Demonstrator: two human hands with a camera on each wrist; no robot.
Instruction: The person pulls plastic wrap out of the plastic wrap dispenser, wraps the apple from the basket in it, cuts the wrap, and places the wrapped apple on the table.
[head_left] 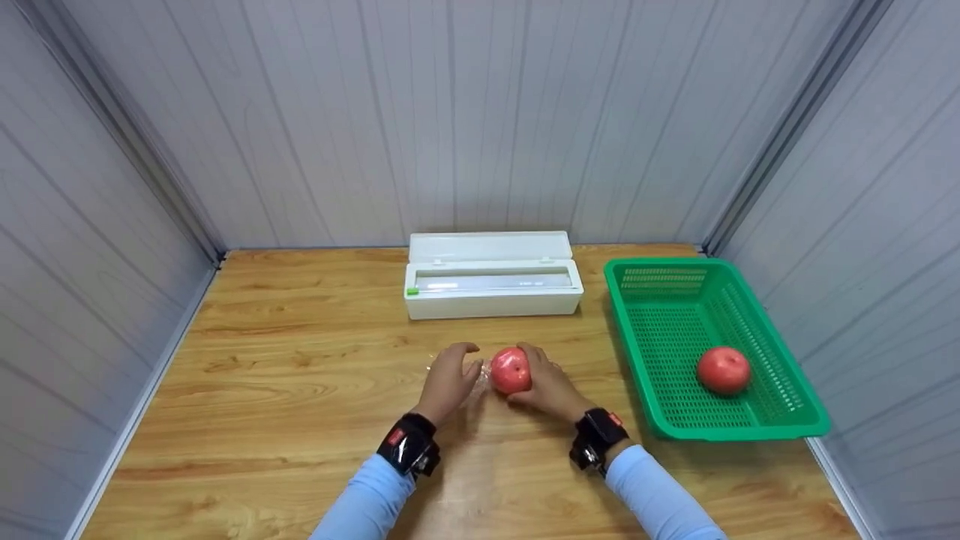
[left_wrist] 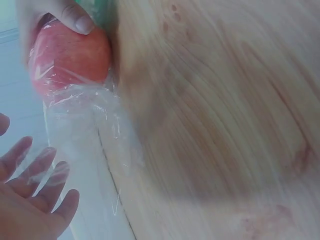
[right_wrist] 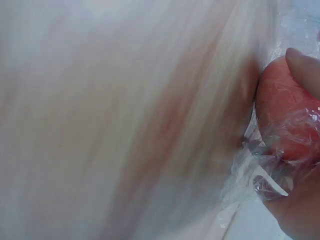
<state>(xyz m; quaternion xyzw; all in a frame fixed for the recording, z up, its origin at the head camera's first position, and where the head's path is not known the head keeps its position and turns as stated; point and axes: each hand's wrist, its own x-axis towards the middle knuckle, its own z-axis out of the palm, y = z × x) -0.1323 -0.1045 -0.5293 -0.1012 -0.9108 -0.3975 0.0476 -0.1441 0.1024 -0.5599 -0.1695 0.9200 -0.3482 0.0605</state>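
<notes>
A red apple [head_left: 510, 370] sits just above or on the wooden table, partly covered in clear cling film [left_wrist: 92, 110]. My right hand [head_left: 551, 386] grips it from the right, the thumb on the near side and fingers on the far side. To the left of the apple, my left hand [head_left: 450, 382] has its fingers apart and bent a little. In the left wrist view, thin film lies across those fingertips, and loose film trails between them and the apple [left_wrist: 72, 57]. Wrinkled film also covers the apple [right_wrist: 282, 107] in the right wrist view.
Behind the hands stands a white cling film dispenser box [head_left: 495, 304], lid raised, with a green slider [head_left: 412, 291] at its left end. A green plastic basket [head_left: 637, 360] on the right holds another apple [head_left: 724, 370]. Light panel walls enclose the wooden table [head_left: 262, 390].
</notes>
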